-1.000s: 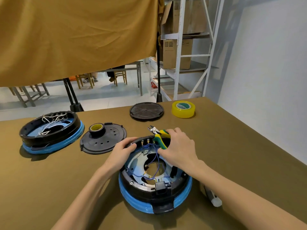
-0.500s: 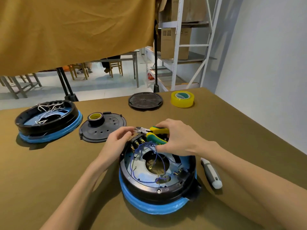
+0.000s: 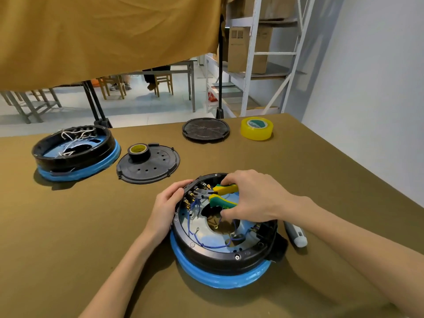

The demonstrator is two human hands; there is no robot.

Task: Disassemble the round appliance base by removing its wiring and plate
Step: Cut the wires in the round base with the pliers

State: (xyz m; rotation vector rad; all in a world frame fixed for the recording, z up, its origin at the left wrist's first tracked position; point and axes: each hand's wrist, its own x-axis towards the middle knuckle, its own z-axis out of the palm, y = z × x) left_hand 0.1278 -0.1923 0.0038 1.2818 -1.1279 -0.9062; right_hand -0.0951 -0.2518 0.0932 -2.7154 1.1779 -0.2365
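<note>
Base: round appliance base (image 3: 220,255), black body w/ blue band round the bottom, sits open side up on the olive table (image 3: 68,226), near me, centre-right.
L hand: my left hand (image 3: 168,203) grips the base's left rim, fingers curled over the edge, thumb outside.
R hand: my right hand (image 3: 254,198) reaches over the base from the right, fingers wrapped round the yellow-green handles of the cutters (image 3: 218,195); handles spread a bit.
Cutter tip: points left, down among the brass terminals (image 3: 190,198) on the inner left wall; can't tell if the tip touches a wire.
Wiring: blue wires (image 3: 197,228) loop from the terminals across the metal plate (image 3: 206,237) inside the base, still attached as far as I see.
Beside base: grey-white tool handle (image 3: 297,236) lies on the table just right of it, partly under my forearm.
Far left: 2nd base (image 3: 75,152), same black/blue, white wires inside.
Mid: black perforated cover (image 3: 149,166) flat on the table, black tape roll (image 3: 138,151) w/ yellow core on top of it.
Back: black round disc (image 3: 205,130), yellow tape roll (image 3: 257,128) just right of it.
</note>
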